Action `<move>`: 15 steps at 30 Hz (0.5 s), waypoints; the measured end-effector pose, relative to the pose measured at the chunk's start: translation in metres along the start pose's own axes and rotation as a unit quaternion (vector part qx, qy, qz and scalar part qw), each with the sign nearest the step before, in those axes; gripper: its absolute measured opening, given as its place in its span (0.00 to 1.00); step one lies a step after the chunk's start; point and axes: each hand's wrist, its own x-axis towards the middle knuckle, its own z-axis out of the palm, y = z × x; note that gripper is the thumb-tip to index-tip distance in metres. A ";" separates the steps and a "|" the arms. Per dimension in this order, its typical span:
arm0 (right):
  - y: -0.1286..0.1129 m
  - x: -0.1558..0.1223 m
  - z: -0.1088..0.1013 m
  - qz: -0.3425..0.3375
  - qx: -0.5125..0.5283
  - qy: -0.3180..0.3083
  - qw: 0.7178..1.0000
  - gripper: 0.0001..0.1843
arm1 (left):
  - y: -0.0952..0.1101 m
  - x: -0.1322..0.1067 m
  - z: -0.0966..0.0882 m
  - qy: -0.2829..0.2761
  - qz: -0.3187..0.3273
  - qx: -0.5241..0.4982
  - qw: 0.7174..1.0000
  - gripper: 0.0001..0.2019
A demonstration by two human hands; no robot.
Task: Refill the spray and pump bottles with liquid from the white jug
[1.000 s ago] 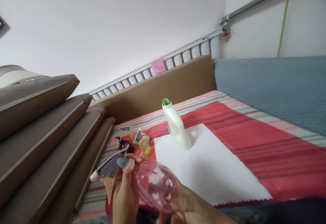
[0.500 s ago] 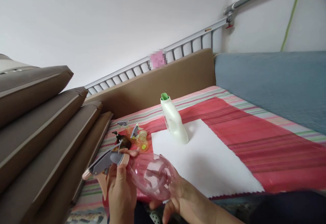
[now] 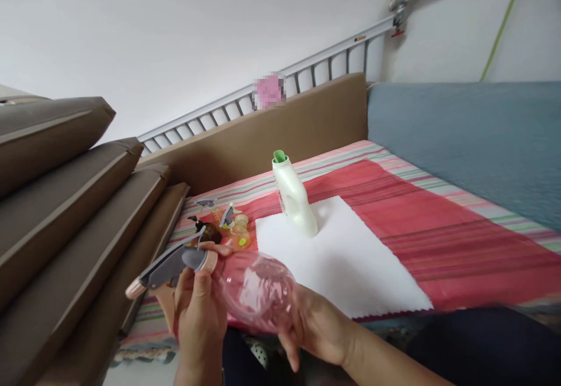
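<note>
A clear pink spray bottle [image 3: 256, 289] with a grey and peach trigger head [image 3: 170, 266] lies sideways between my two hands. My left hand [image 3: 199, 301] is closed around its neck and collar, thumb on the near side. At the other end my right hand [image 3: 318, 324] grips the rounded base, some fingers curled beneath. Beyond them a pale green-white jug [image 3: 295, 199] with a green mouth stands uncapped on a white sheet [image 3: 363, 263]; neither hand touches it.
Several small bottles are grouped at the left, among them a dark pump bottle [image 3: 209, 232] and a yellowish bottle [image 3: 241, 237]. Folded brown cushions [image 3: 74, 222] stack along the left side. A brown padded board [image 3: 280, 123] and a blue-grey one [image 3: 460, 140] border the striped red cloth [image 3: 394, 199].
My hands and the spray bottle have shifted slightly left, and the right hand has changed its hold at the base. The whole view has moved a little.
</note>
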 end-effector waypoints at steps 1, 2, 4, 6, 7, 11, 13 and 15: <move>0.001 0.000 -0.003 0.033 0.011 -0.007 0.999 0.43 | 0.000 0.001 -0.001 -0.005 0.000 -0.001 1.000 0.16; 0.002 0.001 -0.005 0.060 0.021 -0.010 0.998 0.49 | 0.000 0.001 -0.002 -0.009 -0.002 -0.005 1.000 0.17; 0.001 0.002 -0.001 0.070 0.030 0.003 0.997 0.54 | -0.001 0.002 -0.003 -0.010 -0.003 -0.015 1.000 0.17; -0.004 0.004 0.009 0.021 0.016 0.029 0.999 0.44 | -0.002 0.000 -0.002 0.007 -0.002 -0.017 1.000 0.14; -0.006 0.004 0.015 -0.018 0.004 0.042 0.999 0.36 | -0.002 -0.001 -0.001 0.018 0.000 -0.015 1.000 0.13; -0.009 0.005 0.023 -0.089 -0.039 0.044 0.994 0.33 | 0.006 -0.003 0.007 0.021 0.020 0.000 1.000 0.12; -0.005 0.005 0.015 -0.032 -0.028 0.042 0.998 0.33 | 0.011 -0.004 0.009 -0.001 0.025 0.002 1.000 0.15; -0.001 0.005 0.008 0.045 -0.005 0.042 0.998 0.43 | 0.013 -0.004 0.009 -0.008 0.015 0.004 1.000 0.15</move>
